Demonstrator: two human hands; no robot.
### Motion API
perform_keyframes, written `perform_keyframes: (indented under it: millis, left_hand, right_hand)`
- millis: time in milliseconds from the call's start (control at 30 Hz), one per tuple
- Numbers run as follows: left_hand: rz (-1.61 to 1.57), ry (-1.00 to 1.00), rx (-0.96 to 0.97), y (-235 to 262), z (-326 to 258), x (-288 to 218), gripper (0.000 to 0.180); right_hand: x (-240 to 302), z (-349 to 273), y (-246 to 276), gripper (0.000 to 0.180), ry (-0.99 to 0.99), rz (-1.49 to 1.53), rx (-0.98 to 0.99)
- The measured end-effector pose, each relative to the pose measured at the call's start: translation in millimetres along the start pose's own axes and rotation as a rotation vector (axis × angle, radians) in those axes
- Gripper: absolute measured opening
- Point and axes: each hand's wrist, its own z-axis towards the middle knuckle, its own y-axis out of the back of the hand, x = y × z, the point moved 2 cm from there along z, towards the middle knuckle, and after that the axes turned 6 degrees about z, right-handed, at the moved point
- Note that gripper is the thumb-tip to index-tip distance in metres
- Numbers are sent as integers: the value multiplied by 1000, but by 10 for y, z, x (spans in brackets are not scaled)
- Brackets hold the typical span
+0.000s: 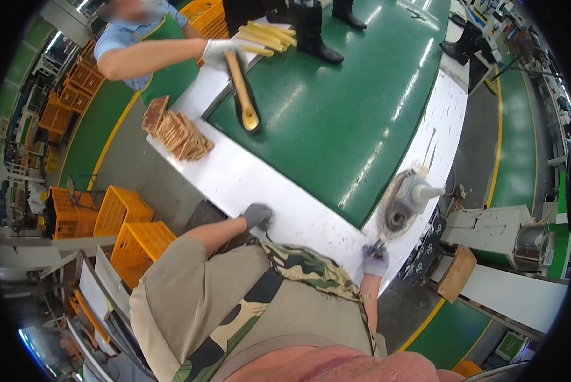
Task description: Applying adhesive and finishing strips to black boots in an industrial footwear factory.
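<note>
My left hand (258, 216), in a dark grey glove, rests at the near edge of the white table ledge (234, 175). Its fingers are curled in, and I see nothing in them. My right hand (376, 261), in a pale glove, is closed at the right corner of the ledge around something small and dark that I cannot make out. Just beyond it stand a white squeeze bottle (425, 193) with a pointed nozzle and a dark ring-shaped holder (397, 219) on a stained patch.
A green belt (323, 121) carries black boots (314, 35). Across the corner, a co-worker's white-gloved hand (218, 54) grips a long tan piece (239, 86) over a black one. Brown slabs (180, 135), yellow strips (266, 37) and orange crates (142, 248) are at left.
</note>
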Motion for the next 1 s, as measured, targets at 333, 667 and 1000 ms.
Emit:
perform_keyframes:
  millis: [333,667,1000]
  left_hand:
    - [2062,-1133,20,-545,-271,-2122,41]
    - [1701,-751,-385,-1177,1630,-2174,18]
    - [2992,-413,155,-1484,1642,-2659,19]
  right_hand:
    - [64,2,184,22,-27,1,50]
    - [-5,-43,69,24,41,73,141]
    - [-127,-171,81,26,125,138,97]
